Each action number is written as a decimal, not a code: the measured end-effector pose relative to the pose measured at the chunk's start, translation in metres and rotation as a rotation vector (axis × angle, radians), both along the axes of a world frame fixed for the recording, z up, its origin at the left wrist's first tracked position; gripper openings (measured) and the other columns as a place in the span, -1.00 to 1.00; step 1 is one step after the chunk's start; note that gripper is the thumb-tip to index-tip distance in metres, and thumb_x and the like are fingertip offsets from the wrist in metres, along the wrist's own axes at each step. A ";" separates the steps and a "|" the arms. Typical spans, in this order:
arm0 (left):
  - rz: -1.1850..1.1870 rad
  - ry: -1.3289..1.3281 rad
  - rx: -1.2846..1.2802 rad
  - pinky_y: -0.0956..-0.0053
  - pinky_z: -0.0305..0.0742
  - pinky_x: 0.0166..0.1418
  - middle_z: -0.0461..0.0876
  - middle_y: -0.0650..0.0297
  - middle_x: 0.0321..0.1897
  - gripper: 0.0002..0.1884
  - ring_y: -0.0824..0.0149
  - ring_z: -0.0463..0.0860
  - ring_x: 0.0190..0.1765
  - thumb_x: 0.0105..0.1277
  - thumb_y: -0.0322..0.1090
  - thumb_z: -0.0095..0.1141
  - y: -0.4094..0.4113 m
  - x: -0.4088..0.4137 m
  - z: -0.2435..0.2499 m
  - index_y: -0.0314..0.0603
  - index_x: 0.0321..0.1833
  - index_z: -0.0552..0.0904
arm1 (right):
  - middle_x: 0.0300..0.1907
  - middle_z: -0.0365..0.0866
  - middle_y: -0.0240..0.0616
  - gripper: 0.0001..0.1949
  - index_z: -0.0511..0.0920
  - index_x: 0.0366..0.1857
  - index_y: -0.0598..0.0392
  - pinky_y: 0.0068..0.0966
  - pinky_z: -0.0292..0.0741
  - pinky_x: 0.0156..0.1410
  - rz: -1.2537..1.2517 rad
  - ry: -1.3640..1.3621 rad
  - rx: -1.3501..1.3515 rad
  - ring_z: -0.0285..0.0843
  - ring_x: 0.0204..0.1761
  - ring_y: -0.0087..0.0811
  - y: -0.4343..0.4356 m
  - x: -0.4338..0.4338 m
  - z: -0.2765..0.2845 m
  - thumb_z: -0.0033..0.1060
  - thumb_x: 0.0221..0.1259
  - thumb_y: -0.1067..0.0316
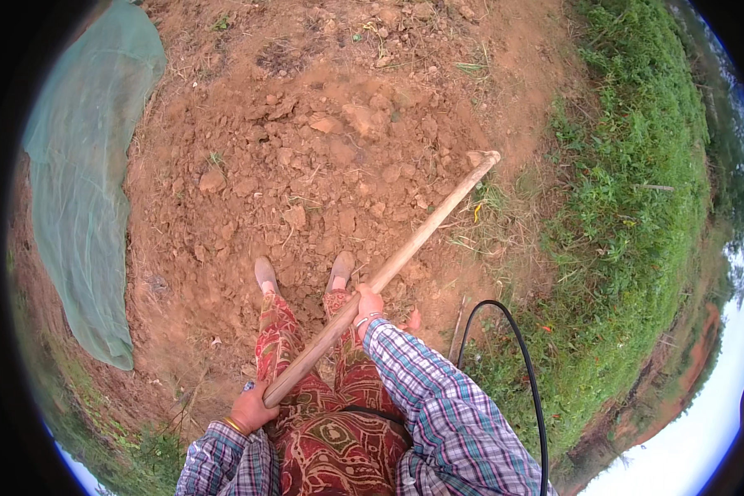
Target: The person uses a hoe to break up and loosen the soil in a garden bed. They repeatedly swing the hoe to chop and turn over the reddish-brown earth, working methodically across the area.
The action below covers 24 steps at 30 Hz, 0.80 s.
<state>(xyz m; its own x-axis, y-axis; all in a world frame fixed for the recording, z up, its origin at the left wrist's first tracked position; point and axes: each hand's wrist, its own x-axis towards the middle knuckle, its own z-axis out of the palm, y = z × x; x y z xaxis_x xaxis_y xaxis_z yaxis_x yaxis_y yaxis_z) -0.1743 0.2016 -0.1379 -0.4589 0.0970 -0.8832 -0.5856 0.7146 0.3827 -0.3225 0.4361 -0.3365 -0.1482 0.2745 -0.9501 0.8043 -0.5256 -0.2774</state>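
A long wooden-handled hoe (pixel 431 229) slants across my body from lower left to upper right. My left hand (pixel 252 407) grips the butt end of the handle near my hip. Farther up the shaft, my right hand (pixel 368 304) is closed around the wood. The hoe's head (pixel 480 157) is at the far end, over the right side of broken reddish soil (pixel 322 161); its blade is mostly hidden, so I cannot tell whether it touches the ground. Both my feet, in shoes (pixel 342 266), stand on the loose clods below the handle.
Green netting (pixel 93 186) lies along the left side of the soil. Dense leafy plants (pixel 632 235) line the right side, with dry grass (pixel 496 229) at their edge. A black cable (pixel 524 347) loops beside my right arm. A thin stick (pixel 457 328) lies near it.
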 end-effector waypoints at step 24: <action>-0.191 -0.008 0.102 0.20 0.49 -0.31 0.58 -0.01 -0.49 -0.57 -0.03 0.59 -0.38 -0.04 -0.03 0.20 -0.084 -0.004 0.027 -0.18 -0.23 0.44 | -0.62 0.38 -0.27 -0.85 0.38 -0.41 0.16 -0.37 0.44 -0.49 -0.048 0.171 0.011 0.40 -0.60 -0.34 -0.027 -0.016 0.019 0.09 -0.03 0.39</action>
